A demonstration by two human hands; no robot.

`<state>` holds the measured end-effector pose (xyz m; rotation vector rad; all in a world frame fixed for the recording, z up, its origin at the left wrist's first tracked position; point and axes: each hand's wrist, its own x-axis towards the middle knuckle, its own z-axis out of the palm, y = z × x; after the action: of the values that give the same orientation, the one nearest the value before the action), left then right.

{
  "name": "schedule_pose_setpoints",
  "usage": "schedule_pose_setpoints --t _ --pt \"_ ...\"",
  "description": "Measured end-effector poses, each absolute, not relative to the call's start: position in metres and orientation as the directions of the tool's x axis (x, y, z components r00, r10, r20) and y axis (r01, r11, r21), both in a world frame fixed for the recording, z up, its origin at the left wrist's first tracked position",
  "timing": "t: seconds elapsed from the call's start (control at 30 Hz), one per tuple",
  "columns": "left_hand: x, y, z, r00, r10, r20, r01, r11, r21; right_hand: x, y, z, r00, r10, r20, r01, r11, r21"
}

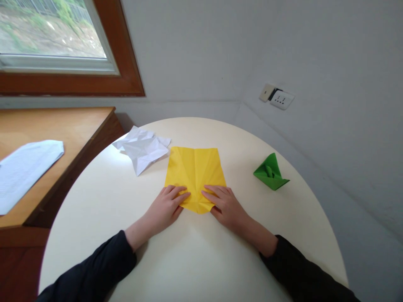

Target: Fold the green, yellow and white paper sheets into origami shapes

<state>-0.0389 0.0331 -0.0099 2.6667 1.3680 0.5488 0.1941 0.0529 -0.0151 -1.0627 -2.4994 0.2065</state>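
Note:
A creased sheet of yellow paper [195, 167] lies on the round white table, with a fold line down its middle and slanting creases on both sides. At its near left edge my left hand [168, 205] grips the paper, fingers on top and the thumb partly hidden at the edge. My right hand [227, 206] holds the near right edge in the same way, its fingertips pointing inward. Between the hands, the near edge of the paper bulges slightly toward me. A green folded paper piece [270, 173] stands to the right, apart from my right hand.
Crumpled, creased white paper [143, 147] rests at the table's back left. The round white table [195, 260] stands close to the wall, which has a power socket [281, 99]. On a wooden desk [85, 121] at the left are printed sheets [28, 172], below a window.

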Motion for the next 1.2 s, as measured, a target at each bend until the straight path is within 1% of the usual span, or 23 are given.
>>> schedule_pose_setpoints --t 0.13,0.23,0.33,0.4,0.5,0.6,0.67,0.77,0.87,0.97,1.1,1.2 --pt "-0.042 0.036 -0.013 0.507 0.797 0.330 0.759 -0.593 0.267 0.198 0.056 -0.021 -0.588 0.721 0.367 0.649 0.691 -0.319" --pt "-0.043 0.035 -0.010 0.494 0.790 0.364 0.725 -0.605 0.329 0.201 0.057 -0.022 -0.568 0.719 0.402 0.625 0.694 -0.357" --pt "-0.043 0.033 -0.006 0.469 0.790 0.395 0.690 -0.607 0.395 0.202 0.055 -0.020 -0.545 0.730 0.412 0.591 0.683 -0.428" --pt "-0.042 0.030 -0.002 0.446 0.802 0.397 0.670 -0.593 0.446 0.201 0.054 -0.016 -0.520 0.761 0.387 0.574 0.648 -0.502" --pt "-0.040 0.026 0.001 0.379 0.857 0.349 0.654 -0.515 0.554 0.200 0.053 -0.010 -0.492 0.819 0.295 0.566 0.558 -0.607" --pt "-0.037 0.024 0.001 0.304 0.911 0.277 0.660 -0.411 0.628 0.199 0.054 -0.007 -0.488 0.849 0.201 0.581 0.488 -0.652" --pt "-0.036 0.024 0.000 0.264 0.931 0.253 0.673 -0.366 0.643 0.198 0.055 -0.006 -0.467 0.866 0.177 0.608 0.460 -0.647" --pt "-0.035 0.025 -0.001 0.218 0.949 0.226 0.700 -0.314 0.641 0.198 0.055 -0.004 -0.405 0.894 0.191 0.671 0.433 -0.602" --pt "-0.034 0.026 0.001 0.204 0.959 0.195 0.724 -0.282 0.630 0.200 0.055 -0.002 -0.351 0.915 0.198 0.722 0.399 -0.565" --pt "-0.033 0.026 0.003 0.210 0.963 0.171 0.736 -0.270 0.620 0.202 0.055 -0.004 -0.298 0.930 0.214 0.737 0.367 -0.567" --pt "-0.032 0.026 0.004 0.187 0.976 0.110 0.782 -0.215 0.584 0.203 0.056 -0.008 -0.299 0.929 0.218 0.736 0.369 -0.567" --pt "-0.032 0.026 0.002 0.167 0.981 0.096 0.827 -0.193 0.528 0.202 0.055 -0.009 -0.306 0.928 0.212 0.788 0.372 -0.490"
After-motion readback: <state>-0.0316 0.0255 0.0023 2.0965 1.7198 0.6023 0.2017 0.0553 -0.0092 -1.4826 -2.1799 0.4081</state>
